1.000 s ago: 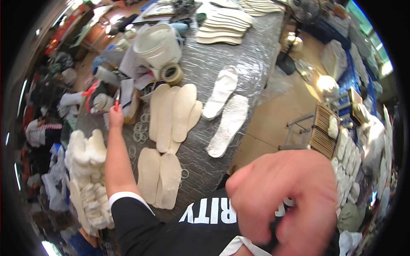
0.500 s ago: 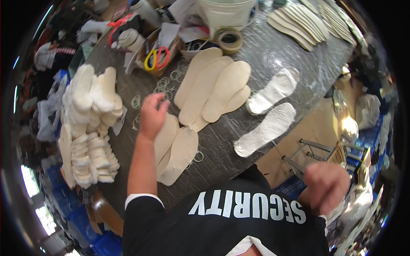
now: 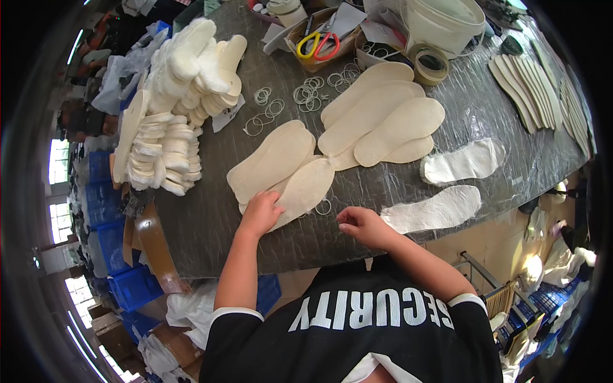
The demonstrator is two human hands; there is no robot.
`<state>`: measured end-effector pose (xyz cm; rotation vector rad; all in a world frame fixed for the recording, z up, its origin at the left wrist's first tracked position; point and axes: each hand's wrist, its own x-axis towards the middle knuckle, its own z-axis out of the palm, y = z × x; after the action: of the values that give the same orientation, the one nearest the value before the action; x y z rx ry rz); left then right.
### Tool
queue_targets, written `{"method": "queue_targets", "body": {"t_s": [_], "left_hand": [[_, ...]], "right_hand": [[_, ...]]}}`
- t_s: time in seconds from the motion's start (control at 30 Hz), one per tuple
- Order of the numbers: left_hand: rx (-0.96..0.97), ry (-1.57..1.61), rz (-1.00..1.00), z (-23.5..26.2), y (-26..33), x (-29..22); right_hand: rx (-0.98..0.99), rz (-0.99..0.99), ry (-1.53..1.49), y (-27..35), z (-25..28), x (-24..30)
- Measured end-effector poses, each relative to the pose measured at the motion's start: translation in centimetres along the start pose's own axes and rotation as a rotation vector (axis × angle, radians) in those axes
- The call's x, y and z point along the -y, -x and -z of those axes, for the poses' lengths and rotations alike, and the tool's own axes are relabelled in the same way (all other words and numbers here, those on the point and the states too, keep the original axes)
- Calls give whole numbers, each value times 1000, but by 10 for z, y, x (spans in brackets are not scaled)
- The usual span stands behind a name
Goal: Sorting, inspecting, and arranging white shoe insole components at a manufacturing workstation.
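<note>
Several flat, cream-coloured insoles (image 3: pixel 300 191) lie overlapping on the dark table near me. My left hand (image 3: pixel 260 212) is at their near edge, its bent fingers closed on an insole and partly hidden against the pile. To the right, my right hand (image 3: pixel 364 226) hovers over the table edge with loosely curled fingers, a little apart, and nothing visible in it. A thin pale rubber band (image 3: pixel 324 207) lies between the hands. Two white fleecy insoles (image 3: pixel 434 209) rest beside my right hand. Farther off, another fanned group of cream insoles (image 3: pixel 399 124) overlaps.
Fluffy white insoles (image 3: pixel 165 150) are stacked at the left. Loose rubber bands (image 3: pixel 309 96) lie beyond the cream insoles. At the back are scissors (image 3: pixel 317 46) in a box, a tape roll (image 3: pixel 431 65) and a white bucket (image 3: pixel 447 29). More insoles (image 3: pixel 527 89) stand in rows at right.
My left hand has come back from near the rubber bands onto the near insoles. My right hand has swung in from the right side to the table edge. The view has shifted.
</note>
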<state>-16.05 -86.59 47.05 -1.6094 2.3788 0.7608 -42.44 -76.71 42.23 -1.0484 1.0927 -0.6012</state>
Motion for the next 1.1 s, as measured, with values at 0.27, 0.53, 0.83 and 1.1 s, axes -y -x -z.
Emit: {"method": "queue_targets", "body": {"t_s": [0.27, 0.53, 0.83, 1.1], "left_hand": [[181, 874, 73, 42, -4, 58], [489, 1424, -4, -4, -6, 91], [287, 2018, -304, 55, 92, 146], [194, 861, -89, 34, -23, 123]], "right_hand": [[128, -278, -307, -40, -62, -4], [-397, -362, -959, -97, -127, 6], [-725, -416, -561, -113, -146, -1], [-739, -208, -784, -113, -158, 11]]}}
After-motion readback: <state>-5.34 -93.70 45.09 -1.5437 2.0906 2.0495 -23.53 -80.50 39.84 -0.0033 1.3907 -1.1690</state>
